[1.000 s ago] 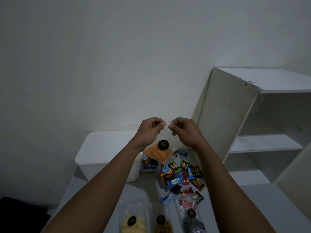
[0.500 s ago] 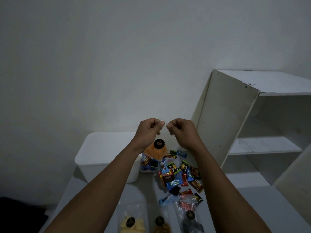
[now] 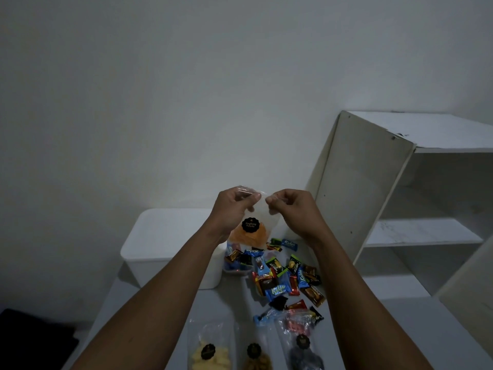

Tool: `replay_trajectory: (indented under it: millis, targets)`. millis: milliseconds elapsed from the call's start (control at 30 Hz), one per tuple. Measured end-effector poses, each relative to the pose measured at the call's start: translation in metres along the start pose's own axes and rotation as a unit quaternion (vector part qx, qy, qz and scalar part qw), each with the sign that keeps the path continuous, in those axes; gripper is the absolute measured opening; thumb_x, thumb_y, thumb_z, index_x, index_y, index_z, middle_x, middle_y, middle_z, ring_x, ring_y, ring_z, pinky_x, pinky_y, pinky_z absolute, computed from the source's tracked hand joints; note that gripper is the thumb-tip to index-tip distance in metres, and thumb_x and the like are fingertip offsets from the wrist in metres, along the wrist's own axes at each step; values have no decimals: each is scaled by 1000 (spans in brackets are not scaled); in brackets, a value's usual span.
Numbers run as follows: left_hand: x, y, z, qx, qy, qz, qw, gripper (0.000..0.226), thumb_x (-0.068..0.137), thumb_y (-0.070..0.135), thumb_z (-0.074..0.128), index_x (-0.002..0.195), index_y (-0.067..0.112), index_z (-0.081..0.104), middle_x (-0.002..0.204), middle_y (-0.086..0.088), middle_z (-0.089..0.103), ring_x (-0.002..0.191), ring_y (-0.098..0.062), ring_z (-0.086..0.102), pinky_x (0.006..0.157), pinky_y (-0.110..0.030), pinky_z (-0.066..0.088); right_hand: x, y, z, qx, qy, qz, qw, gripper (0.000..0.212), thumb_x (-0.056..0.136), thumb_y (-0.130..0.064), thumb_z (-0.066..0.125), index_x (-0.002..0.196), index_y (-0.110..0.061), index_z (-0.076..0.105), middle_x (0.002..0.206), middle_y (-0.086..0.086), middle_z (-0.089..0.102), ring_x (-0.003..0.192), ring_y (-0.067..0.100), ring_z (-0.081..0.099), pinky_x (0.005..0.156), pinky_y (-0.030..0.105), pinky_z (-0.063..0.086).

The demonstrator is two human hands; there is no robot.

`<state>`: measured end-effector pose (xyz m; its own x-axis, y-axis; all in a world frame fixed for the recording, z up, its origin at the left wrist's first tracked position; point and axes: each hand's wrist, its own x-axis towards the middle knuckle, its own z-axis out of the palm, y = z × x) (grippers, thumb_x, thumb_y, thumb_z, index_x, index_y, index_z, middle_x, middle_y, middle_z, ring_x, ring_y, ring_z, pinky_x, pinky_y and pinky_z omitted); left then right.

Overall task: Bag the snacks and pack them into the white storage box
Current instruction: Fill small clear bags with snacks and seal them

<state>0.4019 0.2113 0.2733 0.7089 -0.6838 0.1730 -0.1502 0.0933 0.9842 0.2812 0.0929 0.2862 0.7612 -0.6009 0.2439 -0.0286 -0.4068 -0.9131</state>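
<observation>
Between hands (image 3: 262, 206) — clear bag (image 3: 262, 217) (orange chips, black sticker).

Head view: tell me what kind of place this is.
Probably a spare room at home used for packing snacks: a bare white wall, an empty white shelf unit, and a table strewn with wrapped candies.

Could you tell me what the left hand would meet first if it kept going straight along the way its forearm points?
Probably the wall. The left hand points up and away, above the white box, though depth is unclear.

Orange chips (image 3: 248, 236), black label (image 3: 250, 225), white box (image 3: 160, 244).
</observation>
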Motion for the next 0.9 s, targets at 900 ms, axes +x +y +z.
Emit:
replay_trajectory:
  millis: [900]
  targets:
    - [-3, 23, 13, 62, -80, 24, 995, 57, 80, 4, 79, 132, 10, 58, 88, -10, 77, 91, -14, 73, 83, -20, 54, -2, 8, -13, -86, 49, -94, 991, 27, 92, -34, 66, 67, -25, 69, 65, -6, 69, 63, 8, 63, 58, 15, 45]
